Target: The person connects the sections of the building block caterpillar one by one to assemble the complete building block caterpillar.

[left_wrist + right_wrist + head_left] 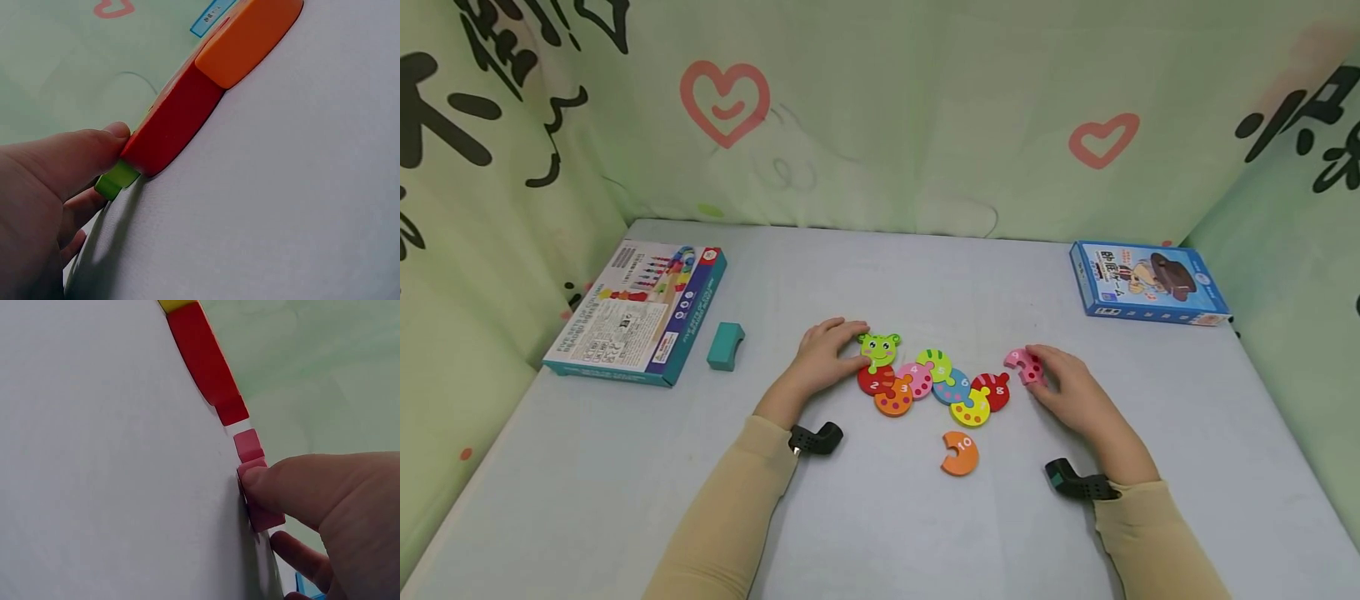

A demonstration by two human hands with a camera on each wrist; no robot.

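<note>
A chain of round, numbered wooden puzzle pieces forms a caterpillar on the table, led by a green smiling head piece. My left hand pinches that head between thumb and fingers, beside the red piece joined to it. At the chain's other end lies a red striped piece. Just right of it, apart by a small gap, my right hand pinches a pink dotted piece on or close to the tabletop. A loose orange piece marked 10 lies nearer to me, below the yellow piece.
A teal notched block stands left of my left hand. Beyond it lies a large flat box with a teal side. At the back right is a blue box. Pale green printed cloth walls the white table.
</note>
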